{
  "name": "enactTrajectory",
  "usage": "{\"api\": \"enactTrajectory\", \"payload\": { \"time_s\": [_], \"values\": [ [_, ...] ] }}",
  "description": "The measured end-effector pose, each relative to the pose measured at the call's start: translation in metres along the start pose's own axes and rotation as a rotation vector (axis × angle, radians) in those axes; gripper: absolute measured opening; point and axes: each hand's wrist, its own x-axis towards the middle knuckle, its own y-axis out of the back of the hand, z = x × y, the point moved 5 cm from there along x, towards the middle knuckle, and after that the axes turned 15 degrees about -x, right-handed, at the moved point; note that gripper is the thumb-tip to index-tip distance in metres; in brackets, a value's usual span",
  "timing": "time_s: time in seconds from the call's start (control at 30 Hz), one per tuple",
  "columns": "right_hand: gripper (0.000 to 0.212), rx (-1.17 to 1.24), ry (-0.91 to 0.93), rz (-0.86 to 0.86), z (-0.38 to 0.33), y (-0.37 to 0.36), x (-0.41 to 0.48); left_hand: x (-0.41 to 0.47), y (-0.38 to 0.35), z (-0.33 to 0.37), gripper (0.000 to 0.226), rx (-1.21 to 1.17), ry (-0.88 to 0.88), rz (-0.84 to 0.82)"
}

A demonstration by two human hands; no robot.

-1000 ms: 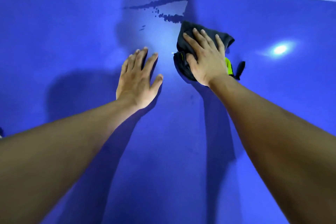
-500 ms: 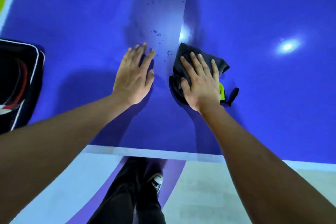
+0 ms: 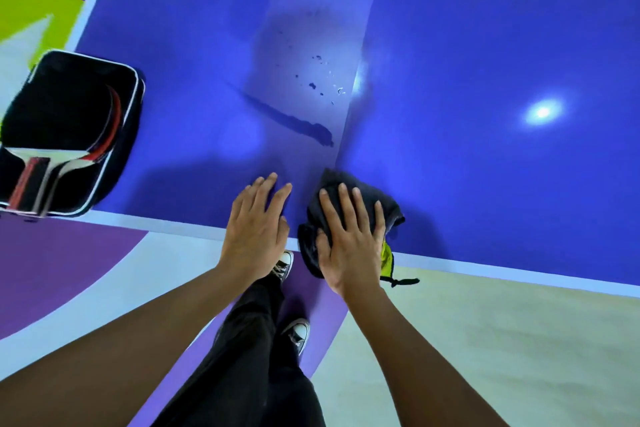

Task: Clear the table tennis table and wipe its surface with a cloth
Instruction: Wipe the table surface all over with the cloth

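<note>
An open black case (image 3: 69, 135) sits on the near left corner of the blue counter (image 3: 485, 45), with red-faced paddles (image 3: 86, 149) lying inside it. Toward the middle, a dark wet streak (image 3: 298, 125) runs slantwise across the surface, and a scatter of small droplets (image 3: 318, 80) lies beyond it. The left hand (image 3: 256, 229) lies flat on the counter at the near edge, fingers straight and slightly spread, holding nothing. Just beside it, the right hand (image 3: 349, 236) presses down on a bunched dark cloth (image 3: 391, 211) with straight, spread fingers. The cloth rests at the near edge, its yellow-green corner hanging over the white border. Further right, a bright spot of light (image 3: 542, 112) reflects off the counter. Below the edge, black trousers (image 3: 249, 357) and sneakers (image 3: 296, 334) stand on the floor.
</note>
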Motion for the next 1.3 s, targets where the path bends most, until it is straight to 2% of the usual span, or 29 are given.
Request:
{"api": "enactTrajectory", "payload": {
  "time_s": [0.1, 0.33, 0.57, 0.77, 0.93, 1.13, 1.3],
  "values": [
    [0.064, 0.003, 0.033, 0.003, -0.007, -0.001, 0.021, 0.017, 0.009, -0.005, 0.045, -0.035, -0.005, 0.053],
    [0.064, 0.021, -0.061, 0.013, -0.012, 0.0, 0.102, 0.098, 0.032, -0.019, 0.053, -0.12, -0.011, 0.059],
    [0.062, -0.016, -0.122, -0.009, 0.032, -0.005, 0.26, 0.265, 0.046, -0.039, 0.064, -0.045, -0.148, -0.045],
    [0.061, -0.025, -0.207, 0.013, 0.07, -0.009, 0.397, 0.385, 0.053, -0.048, 0.059, 0.087, -0.228, -0.029],
    [0.062, -0.085, -0.207, -0.022, 0.096, -0.006, 0.475, 0.397, 0.049, -0.052, 0.061, 0.058, -0.201, -0.012],
    [0.06, -0.044, -0.269, -0.042, 0.125, -0.009, 0.562, 0.398, 0.047, -0.056, 0.06, 0.049, -0.199, -0.002],
    [0.062, -0.031, -0.118, -0.034, 0.144, -0.01, 0.623, 0.397, 0.046, -0.056, 0.061, 0.048, -0.198, -0.014]
  ]
}}
